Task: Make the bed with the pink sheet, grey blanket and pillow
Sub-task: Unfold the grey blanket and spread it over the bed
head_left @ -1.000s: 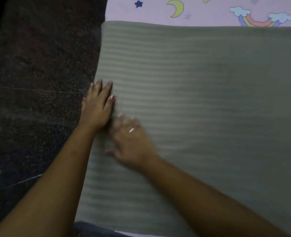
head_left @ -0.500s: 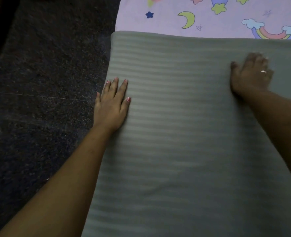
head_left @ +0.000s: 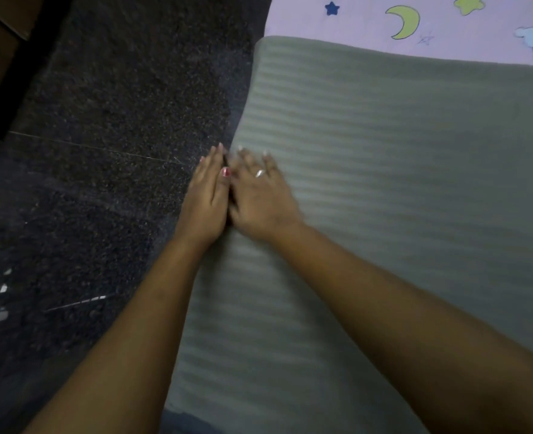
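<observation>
Where the blanket (head_left: 399, 183) runs off the right and bottom edges, we cannot see its far side, and the sheet (head_left: 368, 23) shows only as a strip beyond it. Our left hand (head_left: 205, 202) and blurred right hand (head_left: 259, 198) lie flat, fingers straight, touching side by side at the blanket's left edge by the floor (head_left: 102, 151).

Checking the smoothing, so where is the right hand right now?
In the head view, the right hand lies flat on the grey blanket near its left edge, close beside the left hand.
</observation>
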Demonstrator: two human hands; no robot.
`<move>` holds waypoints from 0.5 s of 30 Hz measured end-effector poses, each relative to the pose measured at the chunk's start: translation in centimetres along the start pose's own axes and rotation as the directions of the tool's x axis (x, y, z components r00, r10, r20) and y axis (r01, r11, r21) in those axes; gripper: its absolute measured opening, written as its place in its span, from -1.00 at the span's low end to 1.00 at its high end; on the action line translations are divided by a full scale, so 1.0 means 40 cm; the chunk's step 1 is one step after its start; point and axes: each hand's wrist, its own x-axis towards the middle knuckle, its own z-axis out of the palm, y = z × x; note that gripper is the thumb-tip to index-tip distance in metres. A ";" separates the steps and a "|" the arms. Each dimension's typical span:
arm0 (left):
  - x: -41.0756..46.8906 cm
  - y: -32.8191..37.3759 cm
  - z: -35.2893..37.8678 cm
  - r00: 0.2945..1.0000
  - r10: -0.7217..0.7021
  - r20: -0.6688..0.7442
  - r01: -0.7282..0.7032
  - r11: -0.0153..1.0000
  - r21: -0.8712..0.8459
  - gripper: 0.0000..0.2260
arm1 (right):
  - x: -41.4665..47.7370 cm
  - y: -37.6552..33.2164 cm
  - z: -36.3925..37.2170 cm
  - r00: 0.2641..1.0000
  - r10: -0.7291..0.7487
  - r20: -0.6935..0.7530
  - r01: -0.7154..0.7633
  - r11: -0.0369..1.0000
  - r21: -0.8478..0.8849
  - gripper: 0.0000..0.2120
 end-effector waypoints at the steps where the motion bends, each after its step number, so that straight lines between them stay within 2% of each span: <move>1: -0.029 0.002 -0.009 1.000 -0.004 0.008 0.004 1.000 0.001 -0.49 | -0.048 -0.043 0.005 0.995 -0.095 0.028 0.094 0.995 0.037 -0.42; 3: -0.082 0.014 -0.019 0.999 -0.033 0.043 0.031 0.999 0.042 -0.51 | -0.165 -0.122 0.022 0.954 -0.298 0.035 0.290 0.944 0.155 -0.52; 5: -0.124 0.040 -0.014 0.994 -0.042 0.103 0.030 0.993 0.116 -0.53 | -0.288 -0.171 0.037 0.872 -0.489 0.014 0.469 0.845 0.258 -0.62; 7: -0.155 0.079 0.013 0.987 0.003 0.163 -0.024 0.991 0.128 -0.55 | -0.389 -0.189 0.027 0.719 -0.694 0.049 0.629 0.679 0.380 -0.57; 9: -0.178 0.120 0.059 0.974 0.059 0.217 -0.088 0.988 0.128 -0.56 | -0.439 -0.162 0.007 0.572 -0.820 0.036 0.705 0.513 0.489 -0.54; 10: -0.190 0.136 0.085 0.968 0.079 0.236 -0.113 0.985 0.134 -0.56 | -0.445 -0.113 -0.010 0.558 -0.829 0.043 0.710 0.504 0.492 -0.58; 11: -0.197 0.147 0.107 0.968 0.088 0.235 -0.122 0.983 0.135 -0.56 | -0.436 -0.046 -0.033 0.599 -0.795 0.091 0.682 0.567 0.462 -0.63; 12: -0.201 0.154 0.127 0.973 0.086 0.215 -0.116 0.984 0.135 -0.56 | -0.421 0.040 -0.059 0.693 -0.712 0.118 0.629 0.676 0.384 -0.65; 13: -0.201 0.156 0.143 0.981 0.078 0.180 -0.104 0.985 0.141 -0.55 | -0.404 0.142 -0.080 0.806 -0.586 0.088 0.550 0.795 0.257 -0.60; 14: -0.201 0.154 0.154 0.987 0.073 0.144 -0.097 0.981 0.168 -0.55 | -0.385 0.254 -0.101 0.906 -0.423 0.030 0.417 0.901 0.119 -0.52; 15: -0.204 0.154 0.166 0.989 0.078 0.123 -0.103 0.970 0.221 -0.54 | -0.376 0.365 -0.129 0.977 -0.213 -0.009 0.213 0.977 0.003 -0.43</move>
